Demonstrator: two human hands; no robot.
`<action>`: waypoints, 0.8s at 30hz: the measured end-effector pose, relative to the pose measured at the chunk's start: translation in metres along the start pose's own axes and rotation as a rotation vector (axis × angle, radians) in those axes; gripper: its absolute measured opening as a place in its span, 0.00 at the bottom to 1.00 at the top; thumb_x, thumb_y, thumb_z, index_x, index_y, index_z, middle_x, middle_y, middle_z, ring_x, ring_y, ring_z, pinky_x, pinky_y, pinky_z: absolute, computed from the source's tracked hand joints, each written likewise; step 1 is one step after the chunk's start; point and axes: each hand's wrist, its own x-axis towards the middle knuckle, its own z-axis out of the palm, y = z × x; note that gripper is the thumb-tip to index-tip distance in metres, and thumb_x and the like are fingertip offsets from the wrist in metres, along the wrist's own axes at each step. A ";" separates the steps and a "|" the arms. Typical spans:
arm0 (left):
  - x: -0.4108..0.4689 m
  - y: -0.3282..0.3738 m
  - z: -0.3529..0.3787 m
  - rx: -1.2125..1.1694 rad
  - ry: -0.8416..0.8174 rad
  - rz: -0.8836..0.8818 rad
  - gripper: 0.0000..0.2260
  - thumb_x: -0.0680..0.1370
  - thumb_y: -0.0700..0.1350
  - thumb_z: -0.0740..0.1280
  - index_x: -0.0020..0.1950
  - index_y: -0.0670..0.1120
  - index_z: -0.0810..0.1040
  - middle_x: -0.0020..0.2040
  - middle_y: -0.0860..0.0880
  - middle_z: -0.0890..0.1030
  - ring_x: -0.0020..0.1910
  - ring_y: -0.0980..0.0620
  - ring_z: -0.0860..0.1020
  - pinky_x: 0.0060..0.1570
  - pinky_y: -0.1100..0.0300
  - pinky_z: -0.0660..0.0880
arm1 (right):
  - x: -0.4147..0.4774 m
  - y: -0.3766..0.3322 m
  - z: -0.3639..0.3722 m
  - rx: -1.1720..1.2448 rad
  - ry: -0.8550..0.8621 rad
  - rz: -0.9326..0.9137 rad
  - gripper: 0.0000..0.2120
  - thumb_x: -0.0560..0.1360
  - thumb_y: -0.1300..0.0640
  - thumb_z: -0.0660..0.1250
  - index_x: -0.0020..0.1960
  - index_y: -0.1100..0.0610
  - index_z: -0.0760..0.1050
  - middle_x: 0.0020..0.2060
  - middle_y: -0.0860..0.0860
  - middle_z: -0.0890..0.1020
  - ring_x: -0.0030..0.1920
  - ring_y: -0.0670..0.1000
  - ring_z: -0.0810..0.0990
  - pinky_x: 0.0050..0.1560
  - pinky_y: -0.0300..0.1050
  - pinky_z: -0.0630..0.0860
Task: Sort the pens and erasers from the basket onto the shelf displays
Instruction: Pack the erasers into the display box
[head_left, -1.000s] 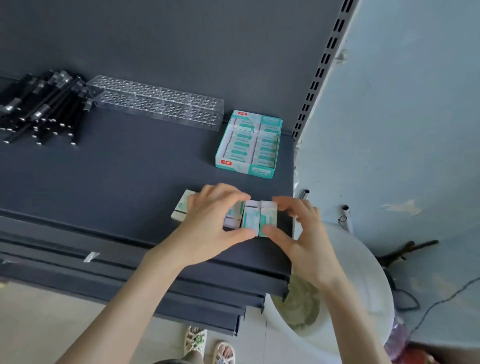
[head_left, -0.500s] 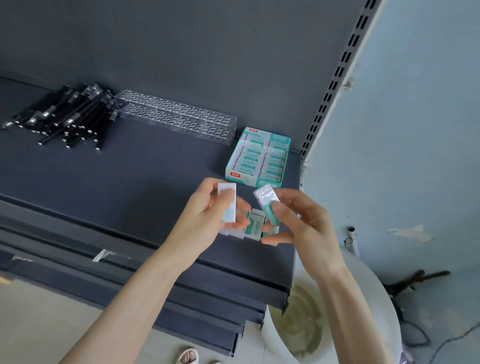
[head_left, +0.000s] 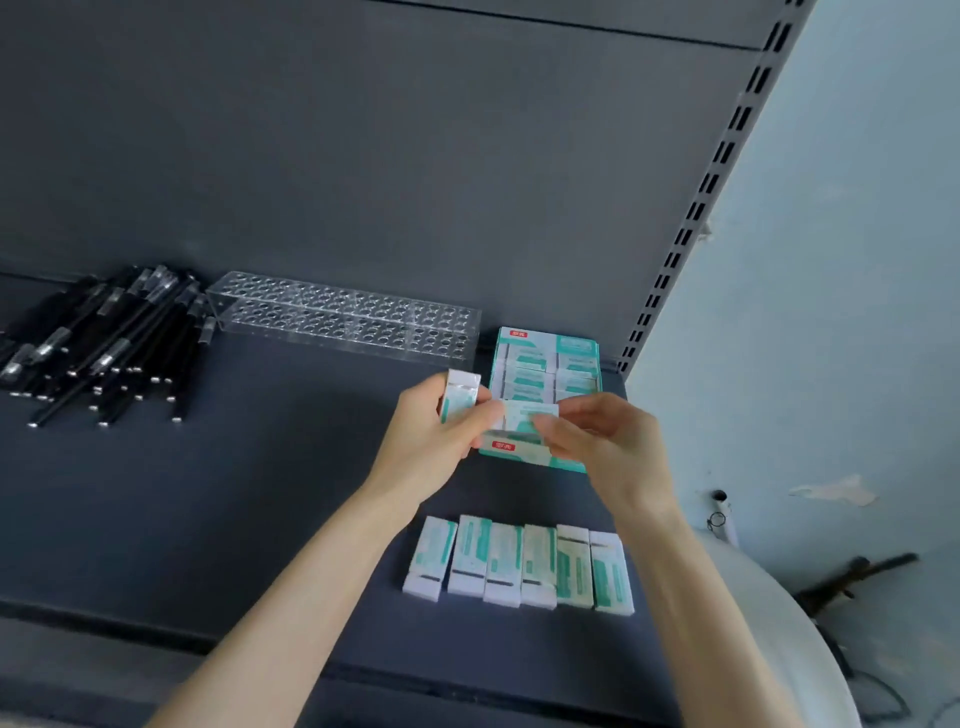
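Fingers (head_left: 480, 415) of left hand (head_left: 431, 441) grip one eraser (head_left: 460, 397), right hand (head_left: 608, 441) another eraser (head_left: 527, 415) — grey shelf (head_left: 234, 493); blue wall (head_left: 831, 260).

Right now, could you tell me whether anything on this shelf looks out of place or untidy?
Yes: the black pens lie in a loose, crisscrossed heap on the shelf left of the clear pen holder, whose holes look empty. Six erasers lie in a row near the front edge, outside the eraser box.

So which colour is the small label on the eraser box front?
Red: the label shows best in the head view.
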 end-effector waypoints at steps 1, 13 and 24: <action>0.011 -0.002 -0.003 -0.014 -0.010 -0.011 0.04 0.77 0.41 0.67 0.47 0.41 0.78 0.29 0.55 0.77 0.29 0.59 0.73 0.31 0.67 0.71 | 0.008 -0.001 0.003 -0.036 0.052 -0.005 0.07 0.68 0.62 0.75 0.41 0.58 0.76 0.39 0.51 0.84 0.38 0.50 0.84 0.38 0.39 0.80; 0.066 -0.031 -0.008 -0.172 -0.009 -0.038 0.06 0.79 0.38 0.63 0.45 0.47 0.77 0.39 0.49 0.81 0.34 0.57 0.81 0.32 0.65 0.76 | 0.085 -0.001 0.027 -0.588 0.221 0.046 0.06 0.70 0.52 0.72 0.36 0.54 0.81 0.26 0.41 0.77 0.27 0.42 0.73 0.28 0.33 0.66; 0.067 -0.030 -0.009 -0.281 -0.014 -0.018 0.02 0.77 0.38 0.67 0.48 0.41 0.78 0.42 0.50 0.85 0.43 0.61 0.82 0.39 0.73 0.72 | 0.087 0.009 0.037 -0.737 0.246 0.040 0.10 0.72 0.45 0.69 0.45 0.52 0.80 0.43 0.45 0.82 0.38 0.47 0.79 0.33 0.38 0.71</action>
